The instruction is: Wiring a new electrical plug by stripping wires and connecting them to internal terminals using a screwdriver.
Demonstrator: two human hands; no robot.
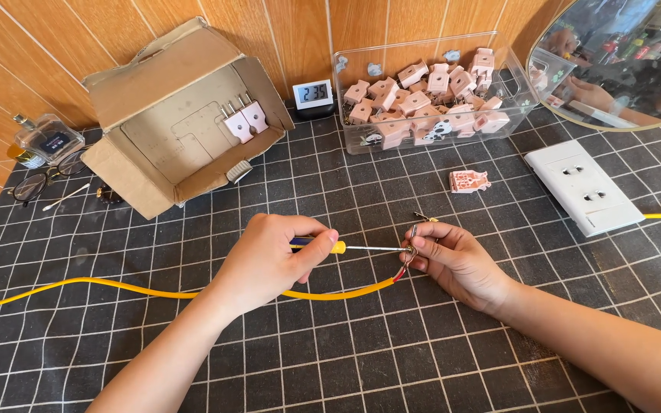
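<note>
My left hand grips the screwdriver; my right hand pinches the yellow cable end's metal terminal above the surface.

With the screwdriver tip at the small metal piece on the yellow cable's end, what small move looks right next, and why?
Probably a turn of the screwdriver by the left hand, while the right hand pinches the metal terminal steady. The tip already meets the terminal, and the bared wires of the yellow cable run up into it, so seating the tip and twisting seems the natural step.
</note>
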